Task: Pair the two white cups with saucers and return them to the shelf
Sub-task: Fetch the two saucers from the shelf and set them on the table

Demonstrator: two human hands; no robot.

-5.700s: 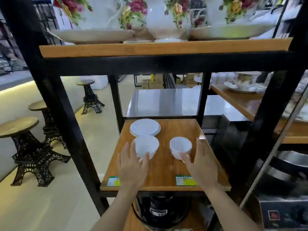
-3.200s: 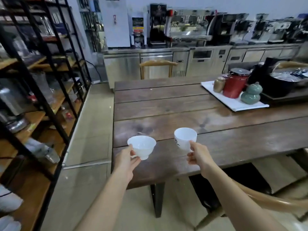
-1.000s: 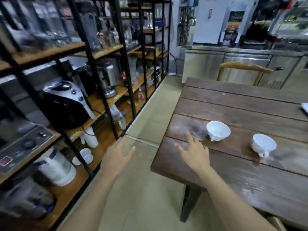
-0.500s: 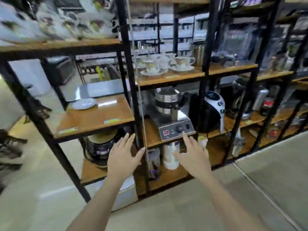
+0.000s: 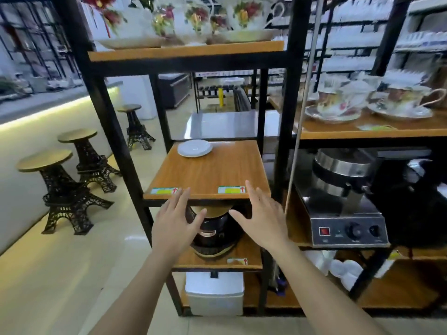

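Observation:
A small stack of white saucers (image 5: 195, 148) lies at the back left of a wooden shelf board (image 5: 212, 175) in a black metal rack. No white cup shows in this view. My left hand (image 5: 175, 223) hovers just below and in front of the board's front edge, fingers spread, holding nothing. My right hand (image 5: 260, 217) is level with it to the right, also spread and empty. Both palms face down.
Black rack uprights (image 5: 113, 131) frame the board. Flowered teaware (image 5: 193, 18) fills the shelf above. A dark round appliance (image 5: 212, 233) sits on the shelf below my hands, a steel machine (image 5: 338, 201) to the right. Eiffel-tower stools (image 5: 60, 184) stand on the left.
The view has swung and closed in on the saucer shelf, which now sits centred in front of me. Both empty hands have risen toward its front edge.

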